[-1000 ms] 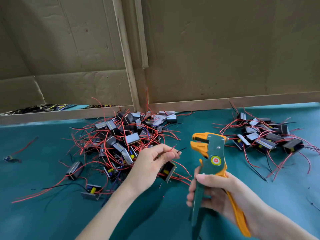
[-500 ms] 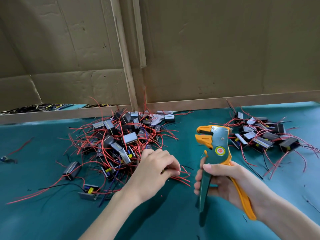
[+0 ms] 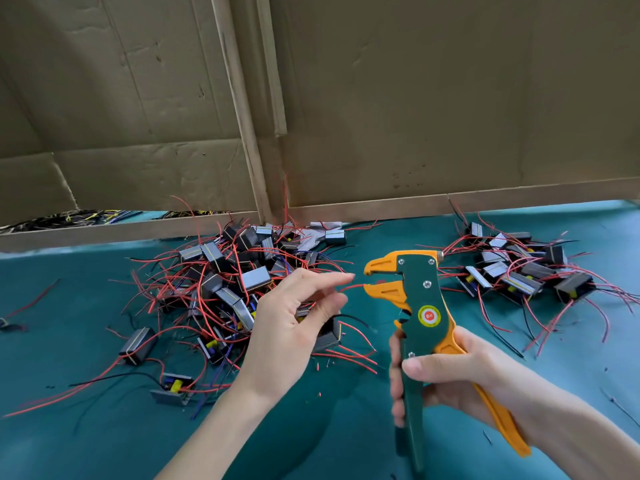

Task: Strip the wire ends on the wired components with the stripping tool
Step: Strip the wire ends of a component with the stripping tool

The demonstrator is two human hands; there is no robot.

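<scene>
My right hand [image 3: 446, 379] grips the handles of the green and orange stripping tool [image 3: 417, 306], jaws pointing left and parted. My left hand [image 3: 294, 323] holds a small dark wired component [image 3: 329, 336] against its palm and guides its red wire [image 3: 349, 288] with thumb and forefinger. The wire's tip sits between the tool's orange jaws. A big pile of wired components [image 3: 221, 289] with red and black leads lies behind my left hand. A smaller pile [image 3: 519, 271] lies right of the tool.
Everything rests on a teal mat [image 3: 86, 427]. Cardboard walls [image 3: 415, 98] with a wooden strip along their base close off the back. A few loose components [image 3: 138, 344] and a stray wire [image 3: 31, 303] lie at left. Bits of cut insulation dot the mat.
My left hand has lifted a component out of the pile and brought its red wire to the tool's jaws. My right hand has tilted the tool slightly toward the wire.
</scene>
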